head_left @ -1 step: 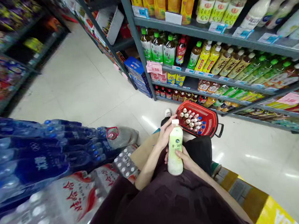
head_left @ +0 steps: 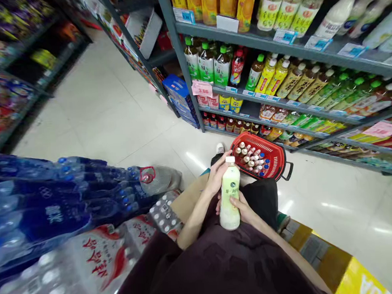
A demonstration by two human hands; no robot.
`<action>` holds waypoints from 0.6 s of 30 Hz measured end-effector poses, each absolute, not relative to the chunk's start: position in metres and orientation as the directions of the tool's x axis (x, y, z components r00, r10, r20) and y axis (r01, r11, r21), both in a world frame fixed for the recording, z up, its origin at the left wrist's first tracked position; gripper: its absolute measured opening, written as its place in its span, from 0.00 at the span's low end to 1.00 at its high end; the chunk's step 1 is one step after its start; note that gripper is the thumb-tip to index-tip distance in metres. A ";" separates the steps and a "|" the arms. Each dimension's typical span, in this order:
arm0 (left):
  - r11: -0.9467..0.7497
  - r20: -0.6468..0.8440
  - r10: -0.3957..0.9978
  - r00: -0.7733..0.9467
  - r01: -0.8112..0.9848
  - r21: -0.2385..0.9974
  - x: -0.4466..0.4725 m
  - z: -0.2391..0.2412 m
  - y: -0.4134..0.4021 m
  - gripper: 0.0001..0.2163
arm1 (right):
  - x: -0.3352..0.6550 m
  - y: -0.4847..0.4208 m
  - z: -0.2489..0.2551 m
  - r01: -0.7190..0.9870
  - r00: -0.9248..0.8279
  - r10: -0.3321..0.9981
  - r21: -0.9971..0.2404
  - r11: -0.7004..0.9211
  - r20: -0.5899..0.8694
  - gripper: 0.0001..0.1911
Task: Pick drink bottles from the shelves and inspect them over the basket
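Note:
A pale green drink bottle [head_left: 230, 196] with a white cap is held close to my body, tilted, its printed label facing up at me. My left hand [head_left: 216, 178] is closed around the upper left side of the bottle, fingers close to the cap. Lower down, my right hand [head_left: 242, 207] grips it from the right, thumb on the front and fingertips showing at the left edge. Just beyond the bottle, a red shopping basket [head_left: 277, 154] stands on the floor, with several small capped bottles [head_left: 252, 159] grouped inside.
A drink shelf [head_left: 276, 43] with rows of bottles and cartons rises ahead and to the right. Packs of blue-wrapped water [head_left: 49, 208] and white-capped bottles [head_left: 92, 255] are stacked at my left. A yellow box [head_left: 338, 262] lies at lower right. Pale tiled floor [head_left: 112, 99] runs between.

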State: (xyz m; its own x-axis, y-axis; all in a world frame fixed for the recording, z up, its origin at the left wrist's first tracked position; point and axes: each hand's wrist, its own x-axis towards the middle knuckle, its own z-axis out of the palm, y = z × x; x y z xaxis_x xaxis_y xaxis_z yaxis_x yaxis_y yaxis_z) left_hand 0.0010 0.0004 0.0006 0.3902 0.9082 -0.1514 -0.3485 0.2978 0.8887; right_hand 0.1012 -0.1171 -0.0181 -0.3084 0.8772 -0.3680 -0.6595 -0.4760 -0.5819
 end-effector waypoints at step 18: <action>0.290 -0.165 0.929 0.330 -0.379 0.879 -0.008 -0.004 0.002 0.25 | 0.104 -0.113 -0.009 -0.757 -0.187 0.854 -0.484 -0.440 -0.485 0.25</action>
